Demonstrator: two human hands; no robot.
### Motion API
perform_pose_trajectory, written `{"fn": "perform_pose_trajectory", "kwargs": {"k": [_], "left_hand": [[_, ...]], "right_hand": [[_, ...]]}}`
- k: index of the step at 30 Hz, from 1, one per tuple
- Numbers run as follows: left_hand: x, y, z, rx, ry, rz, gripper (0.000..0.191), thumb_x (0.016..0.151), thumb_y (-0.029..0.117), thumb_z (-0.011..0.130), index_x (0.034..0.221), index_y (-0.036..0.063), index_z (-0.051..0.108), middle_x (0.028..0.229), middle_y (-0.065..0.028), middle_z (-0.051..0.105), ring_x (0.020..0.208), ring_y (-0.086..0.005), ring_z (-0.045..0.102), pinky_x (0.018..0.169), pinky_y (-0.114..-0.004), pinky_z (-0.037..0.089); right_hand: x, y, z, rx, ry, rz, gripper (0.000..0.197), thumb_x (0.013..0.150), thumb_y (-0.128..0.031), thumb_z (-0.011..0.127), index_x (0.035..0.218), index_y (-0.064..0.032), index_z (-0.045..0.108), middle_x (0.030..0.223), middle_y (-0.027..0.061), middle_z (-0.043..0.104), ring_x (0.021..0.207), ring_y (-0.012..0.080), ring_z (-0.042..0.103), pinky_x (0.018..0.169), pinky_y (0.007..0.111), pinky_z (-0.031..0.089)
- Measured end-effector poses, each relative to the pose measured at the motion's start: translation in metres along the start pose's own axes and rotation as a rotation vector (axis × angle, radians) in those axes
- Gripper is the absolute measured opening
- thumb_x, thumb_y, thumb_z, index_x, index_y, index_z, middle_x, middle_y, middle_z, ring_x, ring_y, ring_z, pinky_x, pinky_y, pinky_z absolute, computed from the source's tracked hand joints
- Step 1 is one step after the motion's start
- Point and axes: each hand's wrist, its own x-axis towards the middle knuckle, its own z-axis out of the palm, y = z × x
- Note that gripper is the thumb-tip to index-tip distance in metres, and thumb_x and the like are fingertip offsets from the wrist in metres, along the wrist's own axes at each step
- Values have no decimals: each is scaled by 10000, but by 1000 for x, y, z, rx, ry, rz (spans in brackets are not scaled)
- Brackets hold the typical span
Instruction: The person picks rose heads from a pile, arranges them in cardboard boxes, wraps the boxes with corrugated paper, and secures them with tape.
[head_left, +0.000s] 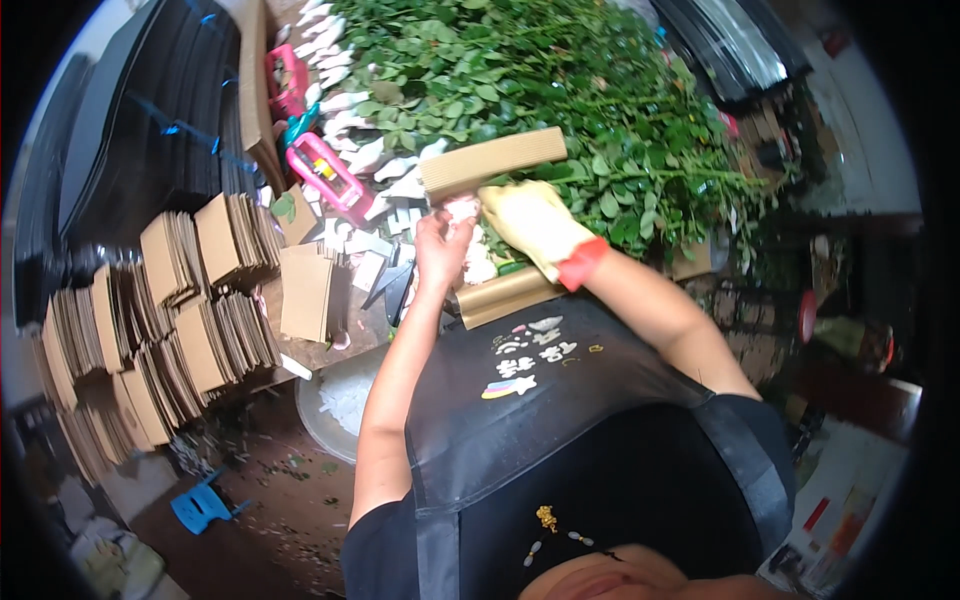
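Observation:
My bare left hand (444, 247) has its fingers on a pale pink rose bloom (462, 207). At its right, my right hand (534, 225) wears a cream rubber glove with a red cuff and is bent over the green stems beside the blooms; what its fingers hold is hidden. More pale blooms (478, 264) lie below, between my hands. The flowers lie in a corrugated cardboard wrap, with one flap (495, 161) raised behind my hands and the near edge (510, 296) against my black apron. Black-handled scissors (396, 289) lie left of my left wrist.
Leafy rose stems (525, 82) cover the far table, their heads in white sleeves (367, 157) at the left. Pink plastic baskets (330, 180) stand near cardboard stacks (307, 292). A round basin (337, 401) with pale scraps and a blue stool (201, 507) are below, left.

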Motion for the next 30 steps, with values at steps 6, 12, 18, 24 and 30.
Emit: {"fn": "perform_pose_trajectory", "kwargs": {"k": [6,12,18,24,30], "left_hand": [[-6,12,7,-20,-7,31,422,839,255,874,1061,-61,702,1177,-180,629,1069,-300,659,968,-373,530],[-4,8,7,-10,-28,38,369,917,179,755,1182,-15,588,1036,-98,643,812,-152,621,660,-297,523],[-16,46,-4,37,-3,-9,554,900,245,830,1245,1,471,1139,-177,609,983,-218,626,837,-355,546],[-25,71,-3,-27,-25,-9,548,907,223,829,1241,-15,465,1153,-163,607,1028,-211,619,903,-345,526],[-22,62,-2,-81,-27,-123,536,907,219,838,1233,35,454,1053,-129,640,804,-147,624,657,-293,538]], "right_hand": [[8,7,-6,195,123,-120,207,955,-191,620,1096,-83,728,991,150,751,926,351,739,801,480,585],[22,-17,-8,335,-138,191,219,999,-192,592,1079,-58,747,916,206,755,886,368,762,781,478,594],[-26,30,-43,508,313,-97,297,1010,-185,600,1248,-85,746,1229,179,740,1095,361,715,957,470,576],[-92,114,-21,467,398,252,347,1074,-191,555,1364,-44,675,1420,169,667,1374,342,587,1249,449,365],[-105,113,-50,985,431,355,322,1086,-160,570,1359,-21,673,1384,139,695,1322,237,623,1201,404,416]]}}
